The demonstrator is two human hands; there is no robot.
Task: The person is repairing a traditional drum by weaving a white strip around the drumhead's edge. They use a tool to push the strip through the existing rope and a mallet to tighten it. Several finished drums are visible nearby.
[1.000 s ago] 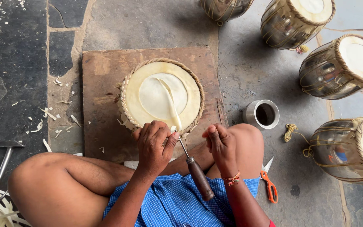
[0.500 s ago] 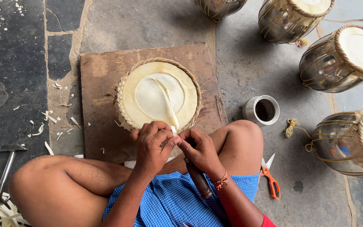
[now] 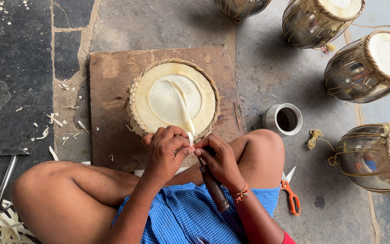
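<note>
On wooden board (image 3: 113, 99): drum head (image 3: 173, 97), braided rim, pale strip (image 3: 183, 108) trailing across its skin. Left hand (image 3: 164, 153) pinches strip end at near rim. Right hand (image 3: 220, 160), apart from it a second ago, now closed beside left, gripping wooden-handled tool (image 3: 213, 185). Drum unmoved.

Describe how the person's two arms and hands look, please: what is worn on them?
Both forearms are bare, with no gloves or watch. The left hand wears nothing that I can see. The right hand has a beaded bracelet of red and gold on its wrist, and a bit of red sleeve shows at the bottom edge. I cannot make out any rings.
</note>
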